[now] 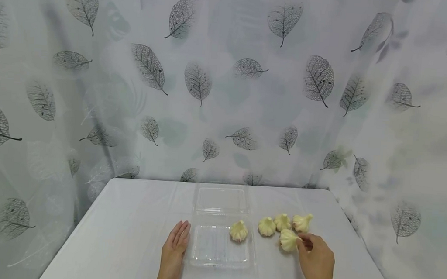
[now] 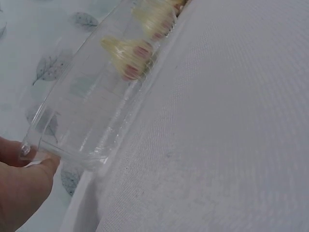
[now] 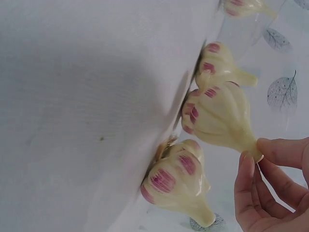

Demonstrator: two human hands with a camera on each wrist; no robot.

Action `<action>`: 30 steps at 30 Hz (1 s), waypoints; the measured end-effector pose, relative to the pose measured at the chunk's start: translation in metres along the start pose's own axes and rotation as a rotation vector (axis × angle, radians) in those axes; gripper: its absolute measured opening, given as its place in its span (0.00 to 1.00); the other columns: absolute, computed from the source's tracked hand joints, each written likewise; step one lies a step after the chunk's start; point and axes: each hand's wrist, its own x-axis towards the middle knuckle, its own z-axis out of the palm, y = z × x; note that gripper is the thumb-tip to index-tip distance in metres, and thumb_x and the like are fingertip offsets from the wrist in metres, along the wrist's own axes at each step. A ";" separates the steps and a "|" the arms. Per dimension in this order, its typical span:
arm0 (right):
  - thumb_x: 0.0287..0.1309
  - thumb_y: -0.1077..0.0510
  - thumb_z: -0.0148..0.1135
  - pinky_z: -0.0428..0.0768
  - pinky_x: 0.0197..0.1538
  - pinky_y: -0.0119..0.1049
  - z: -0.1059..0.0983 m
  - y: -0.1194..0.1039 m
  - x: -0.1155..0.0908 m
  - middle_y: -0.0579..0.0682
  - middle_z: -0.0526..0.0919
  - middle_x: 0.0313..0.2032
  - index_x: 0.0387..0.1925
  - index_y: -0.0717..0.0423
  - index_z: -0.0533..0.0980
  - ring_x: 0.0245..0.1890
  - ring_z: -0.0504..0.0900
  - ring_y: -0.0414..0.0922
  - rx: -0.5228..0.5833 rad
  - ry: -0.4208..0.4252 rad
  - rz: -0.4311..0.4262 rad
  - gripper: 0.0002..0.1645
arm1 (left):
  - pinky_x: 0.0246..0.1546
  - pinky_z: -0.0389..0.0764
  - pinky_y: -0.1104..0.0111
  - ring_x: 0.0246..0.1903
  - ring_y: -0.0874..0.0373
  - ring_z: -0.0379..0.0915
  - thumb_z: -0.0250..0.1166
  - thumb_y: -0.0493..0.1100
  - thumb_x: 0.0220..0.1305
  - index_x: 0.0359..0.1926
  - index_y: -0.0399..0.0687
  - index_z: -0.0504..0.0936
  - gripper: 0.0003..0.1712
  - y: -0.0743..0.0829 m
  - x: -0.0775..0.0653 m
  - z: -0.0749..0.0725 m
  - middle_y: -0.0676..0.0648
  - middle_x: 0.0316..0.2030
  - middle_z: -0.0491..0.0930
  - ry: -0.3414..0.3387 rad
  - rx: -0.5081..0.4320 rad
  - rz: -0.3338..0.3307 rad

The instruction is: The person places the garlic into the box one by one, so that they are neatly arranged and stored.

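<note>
My right hand (image 1: pixel 318 258) pinches a garlic bulb (image 1: pixel 288 240) by its stem between thumb and fingertips. In the right wrist view that garlic bulb (image 3: pixel 217 116), cream with purple patches, hangs stem towards the hand, between two others. My left hand (image 1: pixel 175 245) lies along the left side of a clear plastic box (image 1: pixel 209 248), its fingers stretched forward. In the left wrist view the fingertips touch the box's corner. One garlic bulb (image 1: pixel 238 231) sits inside the box at its right side.
To the right of the box, three more garlic bulbs (image 1: pixel 266 226) lie on the white table (image 1: pixel 130 220). The box's hinged lid (image 1: pixel 220 199) lies folded back behind it. A leaf-patterned curtain (image 1: pixel 223 91) hangs around the table's far and side edges.
</note>
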 end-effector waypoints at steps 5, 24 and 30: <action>0.50 0.68 0.79 0.72 0.29 0.12 -0.003 -0.005 0.001 0.50 0.88 0.31 0.38 0.58 0.88 0.26 0.86 0.45 0.020 0.003 -0.010 0.12 | 0.71 0.67 0.74 0.78 0.44 0.52 0.49 0.28 0.79 0.81 0.33 0.49 0.35 0.000 0.001 0.000 0.33 0.79 0.56 0.000 -0.009 0.008; 0.48 0.71 0.80 0.83 0.33 0.19 -0.013 -0.040 0.015 0.49 0.88 0.33 0.39 0.58 0.87 0.28 0.87 0.45 0.117 0.054 -0.128 0.16 | 0.73 0.66 0.72 0.79 0.45 0.52 0.49 0.29 0.80 0.81 0.33 0.47 0.35 0.003 0.001 0.000 0.33 0.79 0.55 -0.005 -0.037 -0.001; 0.47 0.72 0.80 0.81 0.34 0.15 -0.012 -0.052 0.016 0.48 0.88 0.33 0.39 0.58 0.87 0.28 0.86 0.43 0.158 0.058 -0.139 0.17 | 0.72 0.67 0.74 0.78 0.46 0.53 0.50 0.29 0.80 0.81 0.34 0.48 0.35 0.000 0.002 0.001 0.34 0.79 0.56 -0.001 -0.031 -0.009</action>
